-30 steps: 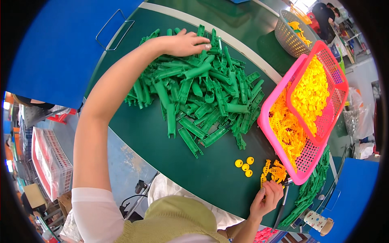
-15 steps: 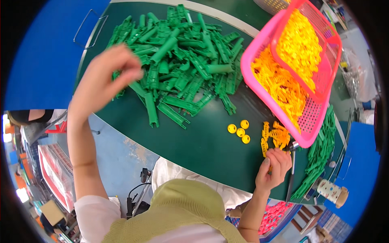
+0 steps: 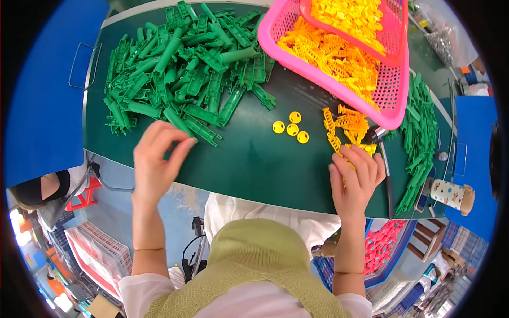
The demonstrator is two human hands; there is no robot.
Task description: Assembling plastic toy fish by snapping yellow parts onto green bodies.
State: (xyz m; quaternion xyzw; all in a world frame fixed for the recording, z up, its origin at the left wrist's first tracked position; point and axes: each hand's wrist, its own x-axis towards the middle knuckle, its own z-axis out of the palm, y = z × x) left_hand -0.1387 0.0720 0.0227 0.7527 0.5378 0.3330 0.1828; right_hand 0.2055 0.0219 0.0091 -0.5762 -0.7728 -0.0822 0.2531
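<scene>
My left hand (image 3: 159,156) is at the near edge of a heap of green plastic parts (image 3: 185,69). Its thumb and fingers close on the end of a half-tube green plastic part (image 3: 176,120). On the right, my right hand (image 3: 356,177) has curled fingers at the near side of a small cluster of yellow ribbed plastic pieces (image 3: 351,126). A bit of yellow shows between its thumb and fingers, so it grips one such piece, mostly hidden. Several round yellow discs (image 3: 292,129) with dark marks lie between the hands.
A pink perforated basket (image 3: 395,114) of yellow ribbed pieces stands at the back right, with a smaller pink basket (image 3: 398,45) of yellow bits on it. Beside the right hand is a black-handled tool (image 3: 388,180). Long green strips (image 3: 419,138) lie along the right.
My left hand has come down from over the heap's left side to its near edge and closed on a green part. My right hand stays by the yellow pieces. The whole view has shifted.
</scene>
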